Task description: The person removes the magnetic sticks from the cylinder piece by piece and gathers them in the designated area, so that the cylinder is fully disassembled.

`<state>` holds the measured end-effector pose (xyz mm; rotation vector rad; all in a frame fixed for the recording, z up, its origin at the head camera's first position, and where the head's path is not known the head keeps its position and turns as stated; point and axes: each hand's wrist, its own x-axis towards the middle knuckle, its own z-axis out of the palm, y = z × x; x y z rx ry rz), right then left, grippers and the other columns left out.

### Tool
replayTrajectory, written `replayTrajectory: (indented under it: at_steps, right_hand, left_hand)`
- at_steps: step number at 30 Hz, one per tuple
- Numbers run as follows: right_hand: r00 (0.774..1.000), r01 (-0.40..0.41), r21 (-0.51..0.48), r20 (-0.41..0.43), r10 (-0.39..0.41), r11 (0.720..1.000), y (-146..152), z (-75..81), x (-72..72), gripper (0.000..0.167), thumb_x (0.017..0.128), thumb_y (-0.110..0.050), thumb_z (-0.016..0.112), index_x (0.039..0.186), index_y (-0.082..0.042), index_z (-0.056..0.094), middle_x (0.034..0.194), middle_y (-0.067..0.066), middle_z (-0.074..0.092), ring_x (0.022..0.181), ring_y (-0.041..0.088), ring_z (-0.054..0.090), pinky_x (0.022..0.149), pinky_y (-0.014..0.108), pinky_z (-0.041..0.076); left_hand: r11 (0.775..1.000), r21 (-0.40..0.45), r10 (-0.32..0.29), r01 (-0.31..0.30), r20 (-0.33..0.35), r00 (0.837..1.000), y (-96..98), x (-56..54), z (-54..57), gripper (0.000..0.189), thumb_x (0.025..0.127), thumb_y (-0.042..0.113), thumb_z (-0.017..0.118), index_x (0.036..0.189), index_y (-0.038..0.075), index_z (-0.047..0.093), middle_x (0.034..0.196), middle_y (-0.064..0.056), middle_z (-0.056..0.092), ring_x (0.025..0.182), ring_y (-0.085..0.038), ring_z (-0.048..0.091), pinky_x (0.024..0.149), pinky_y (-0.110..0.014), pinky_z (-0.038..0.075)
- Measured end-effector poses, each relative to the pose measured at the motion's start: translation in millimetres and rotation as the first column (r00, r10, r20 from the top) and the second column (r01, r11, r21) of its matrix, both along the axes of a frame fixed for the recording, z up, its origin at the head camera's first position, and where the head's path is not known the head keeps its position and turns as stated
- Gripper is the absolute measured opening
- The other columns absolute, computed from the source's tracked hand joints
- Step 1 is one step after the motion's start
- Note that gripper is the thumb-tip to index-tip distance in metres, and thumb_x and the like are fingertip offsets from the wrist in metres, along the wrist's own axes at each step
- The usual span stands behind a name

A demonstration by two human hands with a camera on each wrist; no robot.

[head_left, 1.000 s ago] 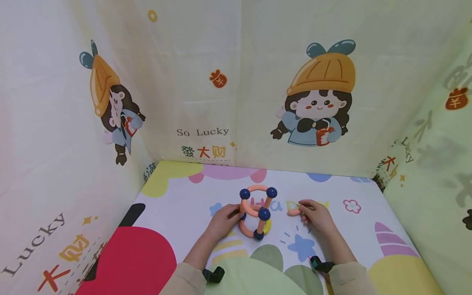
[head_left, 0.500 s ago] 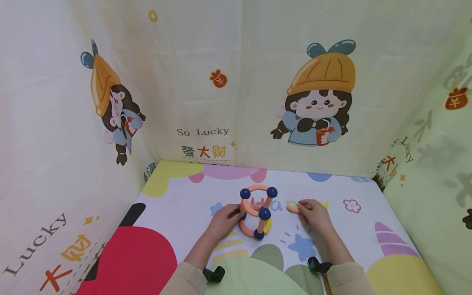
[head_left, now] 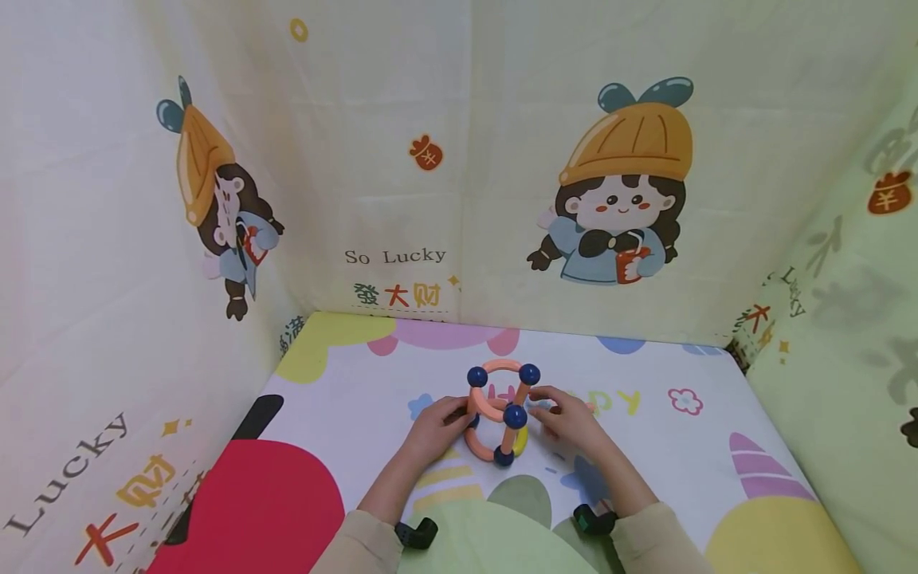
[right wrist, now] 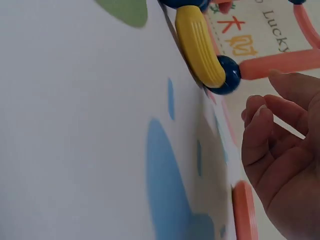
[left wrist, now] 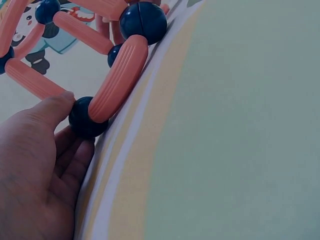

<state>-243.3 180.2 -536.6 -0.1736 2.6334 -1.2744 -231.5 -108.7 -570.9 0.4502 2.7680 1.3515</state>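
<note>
A ball-and-stick building frame (head_left: 514, 416) of dark blue balls and salmon sticks stands upright on the mat in the head view. Its base includes one curved yellow stick (right wrist: 197, 47). My left hand (head_left: 433, 430) pinches the lower left ball (left wrist: 86, 119), thumb at the end of the adjoining stick and fingers below. On the other side, my right hand (head_left: 574, 418) has its fingers loosely bent. Its thumb tip is right at an upright salmon stick (right wrist: 280, 64) in the right wrist view. Behind that hand lies a loose salmon stick (right wrist: 244, 210), mostly hidden in the head view.
A printed mat (head_left: 688, 462) covers the tabletop. Cream cloth walls (head_left: 502, 199) with cartoon prints enclose the back and both sides. A black strip (head_left: 258, 416) lies along the left edge. Each wrist wears a small black camera (head_left: 416, 532).
My right hand has let go of the loose salmon stick, leaving it on the mat, and moved left to the frame's side. The left hand and the frame stay put.
</note>
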Motion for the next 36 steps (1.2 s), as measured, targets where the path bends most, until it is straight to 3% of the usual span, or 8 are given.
replayTrajectory:
  at_steps: [3,11,18,24,29,36]
  right_hand:
    - [0.999,-0.036,0.038,-0.015,0.036,0.999,-6.8,-5.3,-3.2,0.04,0.092,-0.042,0.068,0.129,-0.029,0.062,0.124,-0.003,0.065,0.084,0.016,0.059,0.069,0.029,0.049]
    - [0.995,-0.091,-0.016,0.033,0.091,0.996,-15.0,-12.3,-8.3,0.041,0.093,-0.039,0.068,0.132,-0.027,0.062,0.111,0.002,0.066,0.071,0.02,0.06,0.061,0.03,0.05]
    - [0.997,-0.072,-0.005,0.002,0.072,0.997,-16.7,-17.1,-9.4,0.041,0.091,-0.04,0.069,0.131,-0.029,0.064,0.107,-0.002,0.068,0.084,0.018,0.059,0.07,0.03,0.048]
    - [0.999,-0.041,-0.029,0.02,0.042,0.999,-19.0,-18.3,-8.3,0.038,0.092,-0.038,0.069,0.129,-0.03,0.065,0.11,-0.002,0.067,0.084,0.018,0.059,0.069,0.031,0.05]
    - [1.0,-0.025,0.006,-0.009,0.025,1.0,-19.4,-17.7,-6.4,0.033,0.093,-0.029,0.069,0.125,-0.03,0.066,0.112,-0.004,0.068,0.09,0.019,0.059,0.073,0.03,0.05]
    - [0.999,-0.025,0.031,-0.027,0.026,0.999,-18.2,-14.7,-2.4,0.022,0.092,-0.025,0.07,0.113,-0.029,0.068,0.107,-0.003,0.068,0.085,0.018,0.059,0.068,0.029,0.051]
  left_hand:
    - [1.0,-0.001,-0.001,0.001,0.001,1.0,0.3,0.5,0.8,0.041,0.096,0.048,0.06,0.133,0.03,0.062,0.125,0.005,0.065,0.115,-0.016,0.062,0.098,-0.039,0.052]
    - [1.0,-0.004,0.003,-0.003,-0.004,1.0,1.8,-0.3,1.2,0.038,0.094,0.04,0.067,0.13,0.028,0.064,0.122,0.005,0.065,0.106,-0.011,0.062,0.093,-0.035,0.053]
    - [1.0,-0.007,-0.004,0.004,-0.006,1.0,3.2,-1.4,3.5,0.035,0.093,0.036,0.068,0.127,0.026,0.066,0.119,0.005,0.064,0.102,-0.01,0.061,0.092,-0.033,0.053]
    - [1.0,-0.018,0.003,-0.003,0.0,1.0,3.7,-2.4,3.9,0.035,0.093,0.038,0.067,0.127,0.026,0.066,0.119,0.005,0.064,0.103,-0.011,0.06,0.093,-0.034,0.052]
    - [1.0,-0.014,-0.002,0.002,0.011,1.0,4.5,-3.3,3.6,0.036,0.094,0.036,0.067,0.128,0.025,0.065,0.119,0.004,0.065,0.104,-0.012,0.06,0.093,-0.036,0.052]
    - [0.999,-0.043,-0.017,0.018,0.024,1.0,5.5,-7.0,9.5,0.036,0.094,0.035,0.067,0.128,0.024,0.065,0.12,0.003,0.065,0.104,-0.013,0.061,0.093,-0.037,0.052]
